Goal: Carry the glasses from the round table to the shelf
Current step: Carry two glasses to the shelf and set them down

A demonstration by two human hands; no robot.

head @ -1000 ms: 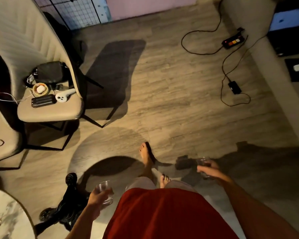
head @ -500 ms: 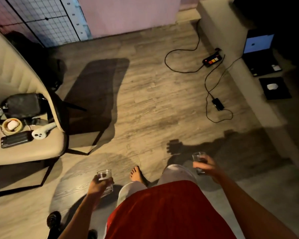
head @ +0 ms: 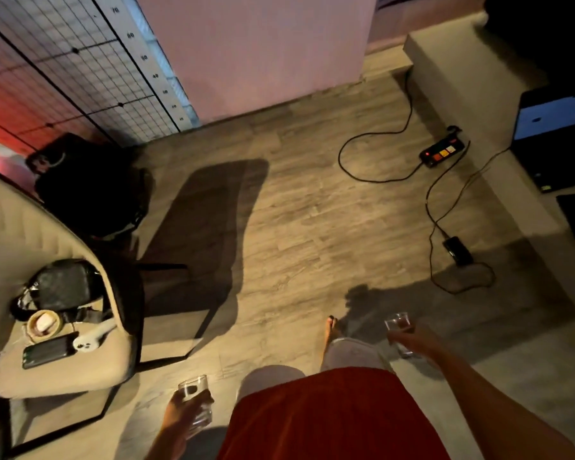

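I hold one clear drinking glass in each hand while standing on a wooden floor. My left hand (head: 183, 416) grips the left glass (head: 193, 390) upright at the bottom centre-left. Off to the lower right, my right hand (head: 415, 341) is closed around the right glass (head: 398, 323), also upright. Both glasses look empty or nearly so. Neither the round table nor the shelf is in view.
A beige chair (head: 57, 370) at left carries a black bag, a phone and small items. A power strip (head: 442, 152) and an adapter (head: 457, 250) with trailing cables lie on the floor at right. A laptop (head: 551, 124) sits on a raised ledge. A wire grid panel (head: 80, 68) leans at the back left.
I have stepped forward and the view has tilted up: the chair slid to the lower left, the round table and black object left the frame. Both hands still hold their glasses.
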